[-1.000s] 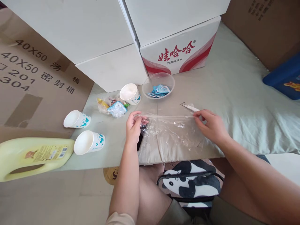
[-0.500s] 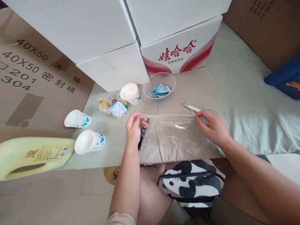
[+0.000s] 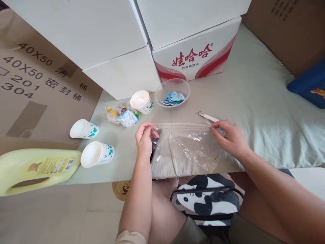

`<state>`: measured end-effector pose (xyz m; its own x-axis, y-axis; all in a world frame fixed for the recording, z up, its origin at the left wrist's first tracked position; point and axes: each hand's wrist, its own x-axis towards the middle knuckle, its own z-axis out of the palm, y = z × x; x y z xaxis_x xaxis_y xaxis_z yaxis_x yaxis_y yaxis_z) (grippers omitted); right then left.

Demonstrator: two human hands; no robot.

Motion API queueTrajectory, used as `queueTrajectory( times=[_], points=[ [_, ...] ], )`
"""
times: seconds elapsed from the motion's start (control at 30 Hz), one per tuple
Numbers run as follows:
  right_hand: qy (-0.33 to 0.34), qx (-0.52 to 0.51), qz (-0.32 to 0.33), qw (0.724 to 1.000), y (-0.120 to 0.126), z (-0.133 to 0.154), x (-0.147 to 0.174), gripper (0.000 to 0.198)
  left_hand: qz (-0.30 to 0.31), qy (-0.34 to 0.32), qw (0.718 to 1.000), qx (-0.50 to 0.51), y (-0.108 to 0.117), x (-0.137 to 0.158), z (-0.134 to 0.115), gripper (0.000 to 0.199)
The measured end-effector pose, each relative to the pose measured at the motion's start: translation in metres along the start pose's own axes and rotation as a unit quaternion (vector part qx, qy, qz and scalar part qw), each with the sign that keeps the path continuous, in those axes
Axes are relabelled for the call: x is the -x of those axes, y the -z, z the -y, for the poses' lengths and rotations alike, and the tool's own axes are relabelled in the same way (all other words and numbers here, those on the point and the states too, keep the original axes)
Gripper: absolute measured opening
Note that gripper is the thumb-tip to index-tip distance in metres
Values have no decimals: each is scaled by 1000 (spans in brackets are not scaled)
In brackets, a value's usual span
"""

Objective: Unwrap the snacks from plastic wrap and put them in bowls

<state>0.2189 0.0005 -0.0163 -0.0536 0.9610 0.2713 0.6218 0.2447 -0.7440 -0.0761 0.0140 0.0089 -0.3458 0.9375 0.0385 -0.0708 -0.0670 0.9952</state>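
Left hand (image 3: 145, 139): seemingly pinching clear bag (image 3: 186, 145) | right hand (image 3: 230, 138): pinching it

Near centre, the left hand (image 3: 144, 139) pinches, left forearm (image 3: 138, 189) steep beneath it; right of centre, the right hand (image 3: 230, 137) pinches, right forearm (image 3: 275, 183) slanting from lower right.

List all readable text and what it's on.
"40X50 汤桶": left carton
"40X50 密封桶": left carton
"201": left carton
"304": left carton
"娃哈哈®": red-printed box
"饮用纯净水": same box
Too small or blurred: right carton, jug label, blue packets, cups
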Motion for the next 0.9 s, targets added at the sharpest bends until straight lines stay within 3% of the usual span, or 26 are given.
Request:
queueTrajectory(
  times=[0.13, 0.57, 0.83, 0.9],
  points=[
    [-14, -7, -5, 1000, 0, 0, 0, 10, 1, 16, 1000, -16, 0, -1, -1, 27],
    [-31, -18, -32, 999, 0, 2, 1, 9, -6, 14, 995, -94, 6, -6, 8, 31],
    [-41, -117, -58, 991, -3, -4, 1, 10, -28, -118, 982, -145, 12, -7, 12, 21],
    [-47, -129, -61, 989, -2, -2, 3, 11, -14, -124, 983, -133, 13, -7, 13, 23]
  ],
)
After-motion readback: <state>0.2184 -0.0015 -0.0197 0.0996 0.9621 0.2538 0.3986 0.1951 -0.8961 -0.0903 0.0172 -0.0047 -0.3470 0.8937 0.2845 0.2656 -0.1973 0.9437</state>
